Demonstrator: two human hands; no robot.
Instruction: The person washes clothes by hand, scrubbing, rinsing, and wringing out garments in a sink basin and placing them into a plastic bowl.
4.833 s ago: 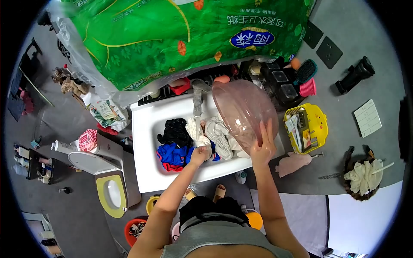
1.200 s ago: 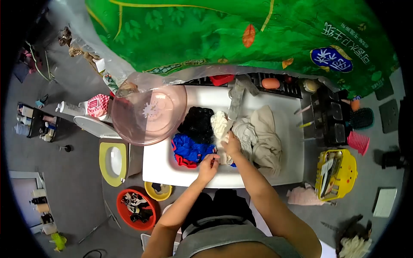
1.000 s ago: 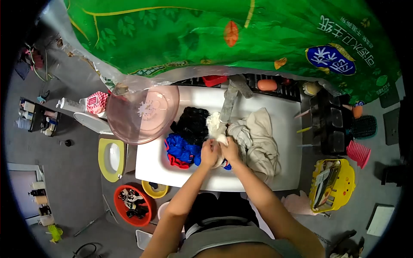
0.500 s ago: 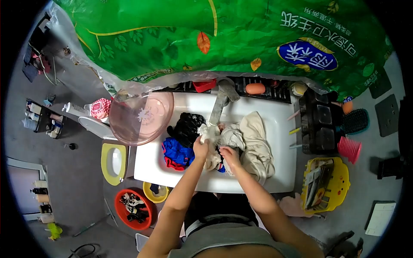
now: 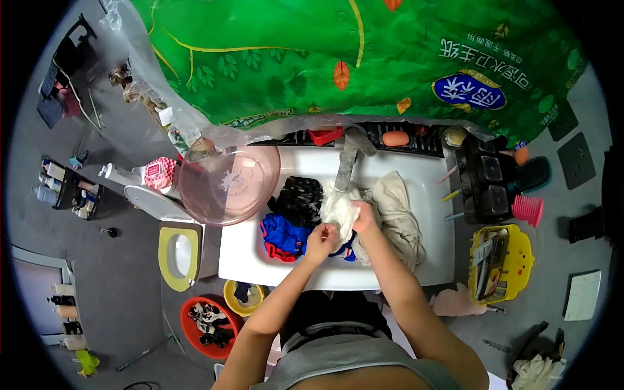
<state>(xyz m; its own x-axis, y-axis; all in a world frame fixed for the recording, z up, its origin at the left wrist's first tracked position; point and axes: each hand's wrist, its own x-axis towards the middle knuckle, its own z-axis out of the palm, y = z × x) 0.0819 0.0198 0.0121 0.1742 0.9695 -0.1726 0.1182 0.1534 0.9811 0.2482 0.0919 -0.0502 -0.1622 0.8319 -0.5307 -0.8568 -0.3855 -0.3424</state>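
Observation:
A wet white cloth (image 5: 339, 209) is stretched between my hands under the faucet (image 5: 351, 153) of the white sink (image 5: 244, 257). My left hand (image 5: 320, 239) pinches its lower left edge, fingers closed. On the right side, my right hand (image 5: 365, 218) is closed on the same cloth. To the left in the basin lie a black garment (image 5: 298, 200) and a blue garment with red trim (image 5: 283, 235). A beige garment (image 5: 396, 211) spreads along the basin's right side. What lies beneath the white cloth is mostly hidden.
A translucent pink basin (image 5: 201, 192) rests over the sink's left corner. Behind stands a large green tissue package (image 5: 273, 71). An orange soap bar (image 5: 395, 138), a black organizer (image 5: 481, 179) and a yellow basket (image 5: 526, 260) are nearby. A red tub (image 5: 192, 331) stands lower left.
The white cloth has been spread wider between my hands. My right hand has moved up to its right side, and my left hand slightly down. The camera view has shifted a little.

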